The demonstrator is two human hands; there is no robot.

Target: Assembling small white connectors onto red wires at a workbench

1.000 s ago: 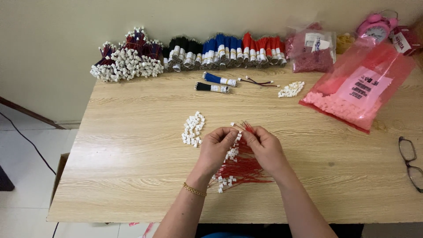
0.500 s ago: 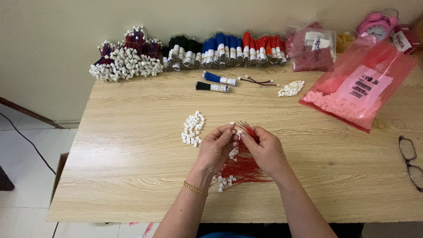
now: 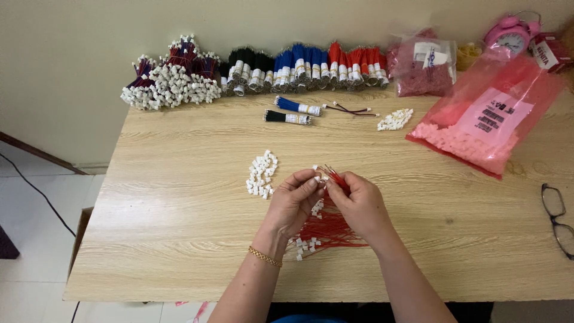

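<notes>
Wooden table [image 3: 179, 179], left hand [image 3: 296, 200] and right hand [image 3: 359, 203] together, both pinched on red wires [image 3: 329, 227] between them.

On the pale wooden table [image 3: 179, 179], I see my left hand [image 3: 293, 203] and right hand [image 3: 359, 206] meeting near the front edge, above a bundle of thin red wires [image 3: 329, 230]. A small heap of white plastic connectors [image 3: 262, 173] lies just left of my hands. Behind, along the wall, runs a row of banded wire bundles [image 3: 299, 66]. A translucent red plastic bag [image 3: 487, 125] lies far right, black-framed glasses [image 3: 556, 218] before it.
</notes>
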